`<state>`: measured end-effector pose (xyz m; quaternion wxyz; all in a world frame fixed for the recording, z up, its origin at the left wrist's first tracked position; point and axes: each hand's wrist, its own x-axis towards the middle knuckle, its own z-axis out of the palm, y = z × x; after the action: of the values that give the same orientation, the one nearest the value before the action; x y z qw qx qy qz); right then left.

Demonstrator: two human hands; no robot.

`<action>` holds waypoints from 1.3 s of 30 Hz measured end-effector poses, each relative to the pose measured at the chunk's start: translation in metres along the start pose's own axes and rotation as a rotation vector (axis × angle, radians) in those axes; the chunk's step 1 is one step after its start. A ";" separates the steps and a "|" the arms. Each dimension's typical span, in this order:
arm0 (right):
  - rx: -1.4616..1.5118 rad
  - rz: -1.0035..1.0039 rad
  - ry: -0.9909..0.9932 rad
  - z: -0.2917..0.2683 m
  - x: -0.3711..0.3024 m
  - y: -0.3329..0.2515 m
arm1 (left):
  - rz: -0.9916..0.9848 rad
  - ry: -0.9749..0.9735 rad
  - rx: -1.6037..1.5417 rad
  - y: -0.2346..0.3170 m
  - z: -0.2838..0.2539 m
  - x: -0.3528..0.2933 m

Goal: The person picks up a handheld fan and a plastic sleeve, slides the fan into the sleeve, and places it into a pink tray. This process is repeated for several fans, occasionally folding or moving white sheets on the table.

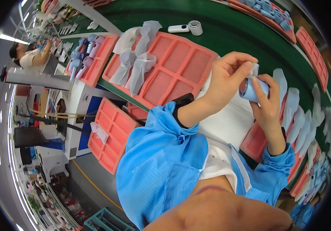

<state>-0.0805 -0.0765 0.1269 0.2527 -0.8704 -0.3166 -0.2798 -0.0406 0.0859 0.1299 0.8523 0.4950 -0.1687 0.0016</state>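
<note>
My right hand (269, 102) is closed round a light blue handheld fan (259, 90), its round, dark-ringed end facing left. Just above it, my left hand (229, 77) pinches a small white piece (254, 71), thin like cloth or film, against the fan's upper side; its exact kind cannot be made out. Below both hands lies a white sheet (225, 121). To the left of it, a pink compartment tray (181, 63) carries several items in translucent white sleeves (140, 69) at its left end.
A white handheld fan (184, 28) lies on the green surface (234, 29) at the far side. Several sleeved pale blue items (291, 106) line the right. Another pink tray (109, 134) stands lower left. Bare fans fill a tray (92, 63) at left; a co-worker (33, 56) is beyond.
</note>
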 end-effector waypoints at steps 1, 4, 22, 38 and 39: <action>0.020 -0.023 0.001 0.000 0.005 -0.001 | 0.017 0.020 0.015 0.000 -0.001 0.000; 0.093 0.193 0.066 0.001 0.015 -0.002 | 0.076 -0.021 0.023 -0.007 -0.003 0.003; 0.749 0.517 0.192 0.021 -0.006 0.021 | 0.405 -0.168 0.838 -0.050 -0.012 0.021; 0.206 0.431 0.135 0.018 -0.006 0.014 | 0.712 -0.002 0.820 -0.024 0.007 0.000; 0.157 0.486 0.168 0.013 -0.005 0.010 | 0.734 0.000 0.877 -0.023 0.005 -0.002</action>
<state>-0.0730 -0.0774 0.1119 0.4045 -0.8724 -0.0970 -0.2569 -0.0398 0.0701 0.1124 0.5107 0.7113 -0.3130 0.3677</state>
